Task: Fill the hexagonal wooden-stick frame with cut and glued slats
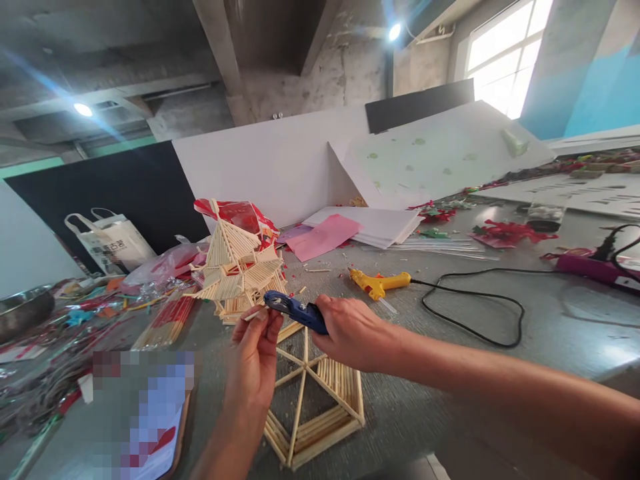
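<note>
A short wooden stick (256, 313) is pinched between the thumb and fingers of my left hand (257, 340). My right hand (350, 330) grips a blue-handled hand cutter (300, 312). Its rounded head is right beside the left fingertips, at the stick's end; whether the jaws touch the stick I cannot tell. Below both hands lies a flat hexagonal stick frame (305, 370) with spokes from its middle. Some of its wedges are filled with rows of sticks, and my hands hide its far left part. Just behind stands a tiered pagoda model (240, 267) made of the same sticks.
A yellow hot glue gun (379, 283) lies to the right, its black cord (520, 320) looping toward a purple power strip (595, 270). Bundled sticks (167, 317) and a partly blurred phone (173, 433) are at left. Pink paper (325, 237) and white boards (370, 223) lie behind.
</note>
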Demonstrator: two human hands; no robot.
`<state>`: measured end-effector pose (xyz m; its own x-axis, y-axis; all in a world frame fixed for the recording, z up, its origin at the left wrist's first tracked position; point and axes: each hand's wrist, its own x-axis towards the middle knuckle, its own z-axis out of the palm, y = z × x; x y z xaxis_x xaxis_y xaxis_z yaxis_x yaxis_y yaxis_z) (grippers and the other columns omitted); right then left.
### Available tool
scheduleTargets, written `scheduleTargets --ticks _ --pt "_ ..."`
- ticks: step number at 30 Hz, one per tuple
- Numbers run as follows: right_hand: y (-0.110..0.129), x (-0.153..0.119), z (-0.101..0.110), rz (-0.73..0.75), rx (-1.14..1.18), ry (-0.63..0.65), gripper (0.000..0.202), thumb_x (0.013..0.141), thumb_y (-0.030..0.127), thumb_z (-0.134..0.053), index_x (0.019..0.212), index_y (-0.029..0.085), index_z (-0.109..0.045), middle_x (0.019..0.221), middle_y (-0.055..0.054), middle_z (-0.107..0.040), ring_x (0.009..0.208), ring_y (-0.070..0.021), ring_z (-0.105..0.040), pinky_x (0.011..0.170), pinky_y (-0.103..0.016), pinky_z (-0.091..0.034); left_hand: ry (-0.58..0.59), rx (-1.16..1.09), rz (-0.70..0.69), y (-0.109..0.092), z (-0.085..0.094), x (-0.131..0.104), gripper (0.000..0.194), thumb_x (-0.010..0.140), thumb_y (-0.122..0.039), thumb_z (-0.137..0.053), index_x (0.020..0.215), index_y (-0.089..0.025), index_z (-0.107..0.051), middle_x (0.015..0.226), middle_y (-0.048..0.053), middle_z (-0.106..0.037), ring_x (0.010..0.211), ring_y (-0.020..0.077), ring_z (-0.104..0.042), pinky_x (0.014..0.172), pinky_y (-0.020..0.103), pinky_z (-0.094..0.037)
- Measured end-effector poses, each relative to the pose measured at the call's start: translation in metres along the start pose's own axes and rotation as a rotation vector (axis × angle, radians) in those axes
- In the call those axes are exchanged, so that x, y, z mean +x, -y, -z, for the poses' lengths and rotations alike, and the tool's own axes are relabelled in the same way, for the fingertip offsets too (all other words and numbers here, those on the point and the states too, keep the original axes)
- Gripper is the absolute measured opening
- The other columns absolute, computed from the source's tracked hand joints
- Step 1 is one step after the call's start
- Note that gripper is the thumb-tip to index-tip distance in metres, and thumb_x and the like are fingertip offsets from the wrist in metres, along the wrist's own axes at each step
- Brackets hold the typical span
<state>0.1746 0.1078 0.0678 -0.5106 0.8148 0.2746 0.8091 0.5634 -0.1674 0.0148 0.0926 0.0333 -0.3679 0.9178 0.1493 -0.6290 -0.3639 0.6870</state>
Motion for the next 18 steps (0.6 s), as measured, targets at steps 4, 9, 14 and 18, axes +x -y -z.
scheduleTargets --ticks 4,9,14,18 --pt "0.0011 0.0001 0.0013 -0.016 0.004 0.024 0.021 0.077 0.033 -0.044 0.085 0.015 -0.051 0.071 -0.007 -0.063 0.062 -0.0189 -0.06 0.051 -0.027 -0.025 -0.002 -0.008 -0.018 0.0018 0.0016 0.0014 0.013 0.06 -0.01 -0.072 0.07 -0.015 -0.066 0.072 -0.002 -0.069 0.067 0.0083 -0.065 0.065 0.015 -0.054" --pt "0.0019 -0.0006 0.0033 -0.021 0.014 0.043 0.021 0.077 0.033 -0.043 0.086 0.015 -0.051 0.073 -0.008 -0.064 0.065 -0.0201 -0.061 0.052 -0.027 -0.028 -0.012 0.002 -0.038 0.0028 0.0024 0.0017 0.012 0.06 -0.01 -0.072 0.07 -0.015 -0.066 0.072 -0.002 -0.069 0.067 0.009 -0.065 0.065 0.016 -0.054" --pt "0.0015 0.0002 0.0017 -0.015 -0.005 0.009 0.021 0.077 0.034 -0.043 0.084 0.016 -0.05 0.07 -0.007 -0.064 0.061 -0.0205 -0.061 0.05 -0.027 -0.027 0.013 0.02 -0.067 0.0035 0.0033 0.0019 0.011 0.063 -0.011 -0.07 0.073 -0.015 -0.066 0.075 -0.001 -0.069 0.07 0.0089 -0.065 0.068 0.017 -0.054" --pt "-0.0005 0.0003 -0.0015 -0.019 -0.017 -0.02 0.021 0.076 0.034 -0.044 0.085 0.016 -0.051 0.071 -0.007 -0.064 0.062 -0.021 -0.061 0.05 -0.027 -0.028 0.009 0.026 -0.078 0.0041 0.0035 0.0029 0.011 0.063 -0.011 -0.07 0.072 -0.015 -0.066 0.076 -0.001 -0.069 0.07 0.0087 -0.065 0.068 0.017 -0.054"
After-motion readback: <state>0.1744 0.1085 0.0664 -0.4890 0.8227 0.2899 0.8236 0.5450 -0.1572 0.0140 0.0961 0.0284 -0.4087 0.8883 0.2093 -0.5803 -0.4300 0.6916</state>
